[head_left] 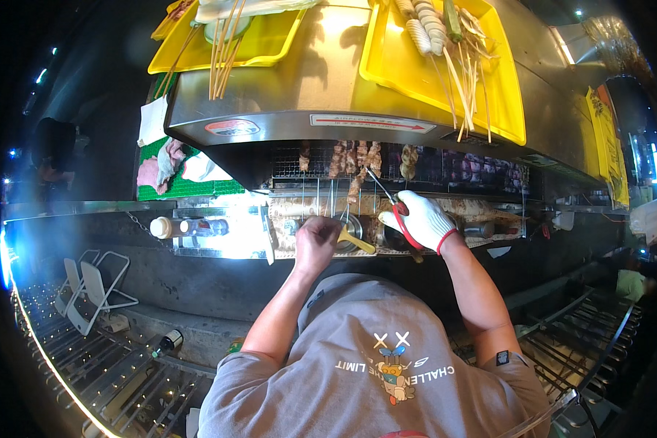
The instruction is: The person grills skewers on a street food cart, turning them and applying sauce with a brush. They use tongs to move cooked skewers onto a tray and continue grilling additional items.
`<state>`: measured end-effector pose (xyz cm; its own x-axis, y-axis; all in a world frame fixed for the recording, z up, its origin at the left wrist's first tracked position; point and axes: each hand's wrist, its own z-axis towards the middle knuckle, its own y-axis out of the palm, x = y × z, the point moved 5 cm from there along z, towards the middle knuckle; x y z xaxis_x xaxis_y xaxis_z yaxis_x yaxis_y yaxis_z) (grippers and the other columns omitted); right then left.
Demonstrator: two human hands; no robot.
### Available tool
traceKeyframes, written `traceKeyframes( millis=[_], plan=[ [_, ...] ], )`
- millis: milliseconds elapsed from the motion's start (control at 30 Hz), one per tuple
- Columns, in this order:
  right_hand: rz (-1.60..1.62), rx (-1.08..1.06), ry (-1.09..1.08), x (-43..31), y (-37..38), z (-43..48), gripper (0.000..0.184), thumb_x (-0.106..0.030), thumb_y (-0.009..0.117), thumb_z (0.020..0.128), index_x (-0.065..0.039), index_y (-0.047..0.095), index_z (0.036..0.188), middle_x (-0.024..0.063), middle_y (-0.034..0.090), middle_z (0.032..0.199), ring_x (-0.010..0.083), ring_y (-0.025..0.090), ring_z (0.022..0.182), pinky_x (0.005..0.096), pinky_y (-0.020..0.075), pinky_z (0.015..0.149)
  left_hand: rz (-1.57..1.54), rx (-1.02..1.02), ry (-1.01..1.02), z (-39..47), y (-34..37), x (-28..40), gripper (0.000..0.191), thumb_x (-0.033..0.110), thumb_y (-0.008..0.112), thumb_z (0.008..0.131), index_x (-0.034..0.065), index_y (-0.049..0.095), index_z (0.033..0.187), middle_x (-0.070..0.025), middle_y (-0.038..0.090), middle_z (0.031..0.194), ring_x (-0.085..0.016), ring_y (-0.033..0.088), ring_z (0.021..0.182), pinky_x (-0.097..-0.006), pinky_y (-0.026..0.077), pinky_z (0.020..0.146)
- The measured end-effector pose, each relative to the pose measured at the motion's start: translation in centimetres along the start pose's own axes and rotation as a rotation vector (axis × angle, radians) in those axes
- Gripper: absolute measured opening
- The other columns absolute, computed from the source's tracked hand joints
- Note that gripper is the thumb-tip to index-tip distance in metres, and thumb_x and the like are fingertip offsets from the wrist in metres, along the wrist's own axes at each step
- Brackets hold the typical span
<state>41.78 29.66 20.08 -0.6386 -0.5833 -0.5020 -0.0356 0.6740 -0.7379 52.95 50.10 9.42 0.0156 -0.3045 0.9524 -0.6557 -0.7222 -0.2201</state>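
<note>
My left hand (317, 239), bare, is closed on the thin metal end of a meat skewer (355, 186), which is raised in front of the grill rack. My right hand (424, 219) wears a white knit glove with a red cuff and grips red-handled scissors (401, 222). The scissor blades reach up to the meat on that skewer. More meat skewers (338, 159) lie side by side over the charcoal grill (471, 169). Beside my left hand, a yellow-handled brush (357, 241) rests across a round metal bowl (348, 227).
A steel hood (284, 104) overhangs the grill. On it stand a left yellow tray (268, 52) and a right yellow tray (405, 82) with skewered food. Bottles (202, 226) lie on the shelf at left, near cloths (161, 167) on a green mat. White folding chairs (93, 284) stand at lower left.
</note>
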Motion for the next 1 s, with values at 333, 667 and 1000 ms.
traceKeyframes(
  millis=[333, 667, 1000],
  plan=[
    [0.074, 0.061, -0.023, 0.7, 0.3, 0.3, 0.049, -0.048, 0.073, 0.083, -0.002, 0.055, 0.082, 0.0238, 0.063, 0.079, 0.0462, 0.059, 0.078, 0.0472, 0.0468, 0.069, 0.100, -0.020, 0.049, 0.0, -0.2, 1.1, 0.011, 0.007, 0.070, 0.087, -0.0014, 0.071, 0.094, -0.0088, 0.069, 0.083, -0.013, 0.066, 0.072, -0.0276, 0.053, 0.067],
    [0.068, 0.096, -0.035, 0.9, 0.8, 0.4, 0.047, -0.047, 0.073, 0.082, -0.003, 0.058, 0.085, 0.0236, 0.064, 0.080, 0.0464, 0.061, 0.081, 0.0480, 0.0487, 0.070, 0.072, 0.002, 0.027, -0.1, 0.2, 0.5, 0.011, 0.007, 0.069, 0.089, -0.0027, 0.069, 0.094, -0.0061, 0.069, 0.079, -0.009, 0.062, 0.069, -0.0252, 0.051, 0.064],
    [0.072, 0.116, -0.071, 0.9, 0.5, 0.1, 0.041, -0.037, 0.076, 0.082, -0.002, 0.058, 0.090, 0.0225, 0.062, 0.079, 0.0427, 0.059, 0.074, 0.0438, 0.0477, 0.067, 0.110, -0.015, 0.098, 0.2, -0.6, 0.5, 0.008, 0.004, 0.068, 0.089, -0.0007, 0.070, 0.094, -0.0063, 0.069, 0.079, -0.009, 0.062, 0.070, -0.0253, 0.050, 0.063]
  ],
)
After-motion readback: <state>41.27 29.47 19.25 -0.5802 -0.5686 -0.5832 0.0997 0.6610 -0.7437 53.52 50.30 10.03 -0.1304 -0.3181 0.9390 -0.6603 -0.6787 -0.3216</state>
